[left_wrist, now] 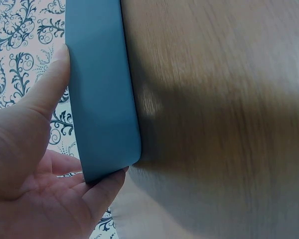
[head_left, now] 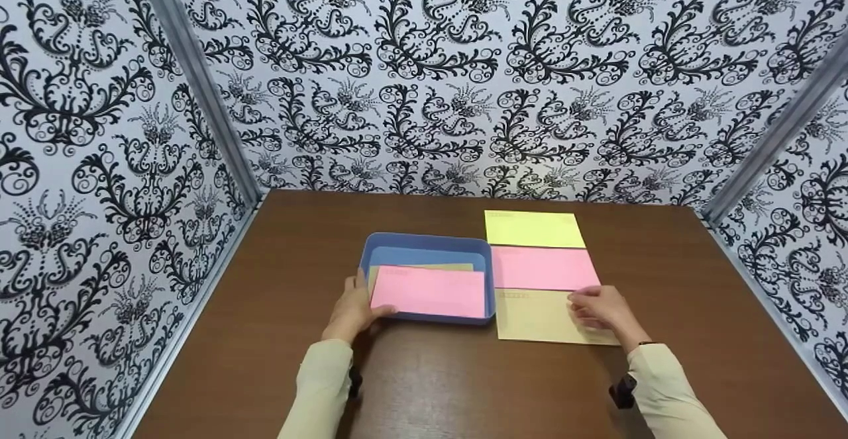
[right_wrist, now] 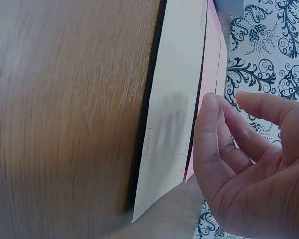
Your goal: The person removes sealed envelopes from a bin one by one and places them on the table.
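Note:
My left hand (head_left: 351, 308) grips the front left corner of a blue tray (head_left: 430, 251), thumb at the front rim and fingers around the side. A pink envelope (head_left: 429, 293) lies in the tray, over a tan envelope (head_left: 374, 273) that is mostly hidden. To the tray's right, a yellow envelope (head_left: 533, 229), a pink envelope (head_left: 543, 268) and a tan envelope (head_left: 530, 316) form an overlapping column. Over the right end of that tan envelope is my right hand (head_left: 604, 310), casting a shadow on it. In the right wrist view its thumb and loosely bent fingers stand apart, holding nothing.
Everything lies on a brown wooden table (head_left: 424, 386). Panels with black scroll patterns (head_left: 430, 95) stand behind it and at both sides. A dark wrist device (head_left: 623, 391) sits at the right sleeve, another (head_left: 355, 381) at the left.

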Demonstrator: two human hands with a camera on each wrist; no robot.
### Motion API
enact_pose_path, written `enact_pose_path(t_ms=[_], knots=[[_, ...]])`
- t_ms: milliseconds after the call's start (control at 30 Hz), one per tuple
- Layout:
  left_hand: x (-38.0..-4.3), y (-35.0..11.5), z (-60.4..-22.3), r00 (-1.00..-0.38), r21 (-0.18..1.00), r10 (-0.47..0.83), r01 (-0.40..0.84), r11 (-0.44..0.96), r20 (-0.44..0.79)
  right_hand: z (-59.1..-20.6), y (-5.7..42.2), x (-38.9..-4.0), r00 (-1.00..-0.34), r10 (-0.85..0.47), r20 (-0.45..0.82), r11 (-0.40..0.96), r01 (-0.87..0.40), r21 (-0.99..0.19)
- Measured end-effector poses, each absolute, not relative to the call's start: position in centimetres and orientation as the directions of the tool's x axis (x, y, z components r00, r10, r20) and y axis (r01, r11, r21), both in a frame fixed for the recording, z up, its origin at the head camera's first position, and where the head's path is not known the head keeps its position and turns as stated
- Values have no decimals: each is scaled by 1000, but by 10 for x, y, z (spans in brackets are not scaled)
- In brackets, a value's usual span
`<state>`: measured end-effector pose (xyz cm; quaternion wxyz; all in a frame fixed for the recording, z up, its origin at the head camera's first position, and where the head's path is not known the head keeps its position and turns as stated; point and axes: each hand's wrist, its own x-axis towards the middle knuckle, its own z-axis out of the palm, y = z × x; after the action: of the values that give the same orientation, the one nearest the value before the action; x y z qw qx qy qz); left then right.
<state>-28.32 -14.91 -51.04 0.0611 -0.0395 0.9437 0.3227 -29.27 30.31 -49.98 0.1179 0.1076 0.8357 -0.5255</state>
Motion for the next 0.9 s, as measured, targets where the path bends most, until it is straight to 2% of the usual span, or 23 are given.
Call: enact_pose_path(t_ms=[567, 900], knots=[[-284, -150, -511, -989, 611, -27, -111, 783, -145, -497, 295, -295, -963, 25, -269, 456, 250, -854], [-284, -148, -509, -989, 575, -44, -120, 809, -145, -493, 287, -295, -958, 19, -288, 424, 268, -865]])
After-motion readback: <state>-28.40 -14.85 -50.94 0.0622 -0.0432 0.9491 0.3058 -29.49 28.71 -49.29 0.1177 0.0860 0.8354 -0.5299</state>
